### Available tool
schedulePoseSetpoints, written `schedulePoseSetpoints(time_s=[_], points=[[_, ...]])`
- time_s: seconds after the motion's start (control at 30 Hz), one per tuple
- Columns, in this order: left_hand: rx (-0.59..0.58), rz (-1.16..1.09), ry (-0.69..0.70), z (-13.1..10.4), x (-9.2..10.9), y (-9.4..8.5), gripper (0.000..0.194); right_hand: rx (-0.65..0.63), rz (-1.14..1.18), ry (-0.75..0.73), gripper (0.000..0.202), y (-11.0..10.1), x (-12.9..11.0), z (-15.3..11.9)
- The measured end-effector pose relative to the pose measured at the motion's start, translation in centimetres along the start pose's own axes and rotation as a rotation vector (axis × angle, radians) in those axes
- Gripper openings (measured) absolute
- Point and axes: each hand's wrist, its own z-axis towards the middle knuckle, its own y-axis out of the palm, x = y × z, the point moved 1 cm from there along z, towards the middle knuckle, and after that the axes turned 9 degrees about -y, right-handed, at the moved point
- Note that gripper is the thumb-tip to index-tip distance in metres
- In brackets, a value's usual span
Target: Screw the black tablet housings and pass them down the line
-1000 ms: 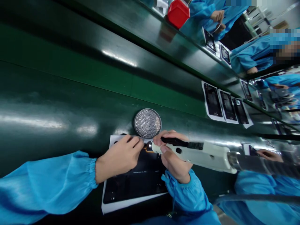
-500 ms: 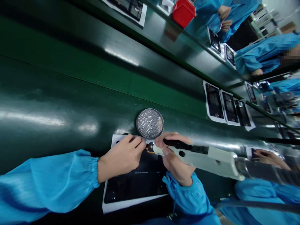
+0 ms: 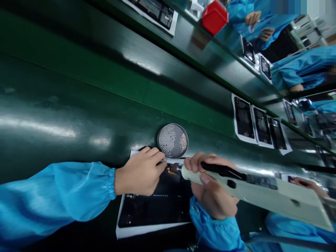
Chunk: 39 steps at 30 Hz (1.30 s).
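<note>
A black tablet-like panel (image 3: 154,210) lies on a white sheet (image 3: 131,232) directly below me. My right hand (image 3: 212,185) is wrapped round a pale electric screwdriver (image 3: 265,192) with a black lever, held nearly level and pointing left. Its tip is close to my left fingertips, over the panel's far edge beside a small orange strip (image 3: 172,169). My left hand (image 3: 141,171) rests over the panel with its fingers bent and pressed together; whatever they may pinch is hidden. Just beyond both hands sits a round metal dish (image 3: 173,140) with a dimpled surface and small bits at its right side.
More panels on white sheets (image 3: 244,117) lie along the green bench (image 3: 110,119) at right. Across a raised metal ledge stand a red bin (image 3: 215,17) and another panel (image 3: 157,12). Co-workers in blue sleeves (image 3: 291,70) are at the far side and close at right.
The view has shifted slightly, moving the scene right. My right hand and the screwdriver have moved right, and its rear looks larger. The tip stays beside my left fingers.
</note>
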Motion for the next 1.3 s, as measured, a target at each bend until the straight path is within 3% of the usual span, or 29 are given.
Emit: schedulePoseSetpoints(time_s=[0.13,0.27,0.73,1.3], points=[[0.056,-0.288,-0.146,0.1,-0.2,-0.2,0.02,0.041,0.022,0.037,0.018,1.1,-1.0,0.4],[0.044,-0.357,-0.151,0.2,-0.3,-0.2,0.012,0.031,0.054,0.075,0.02,1.5,-1.4,0.3],[0.044,-0.316,-0.139,0.0,-0.5,0.1,0.013,0.006,0.069,0.026,0.021,1.6,-1.5,0.2],[0.056,-0.28,-0.127,-0.1,-0.7,0.3,0.015,-0.067,0.114,0.068,0.026,1.1,-1.2,-0.1]])
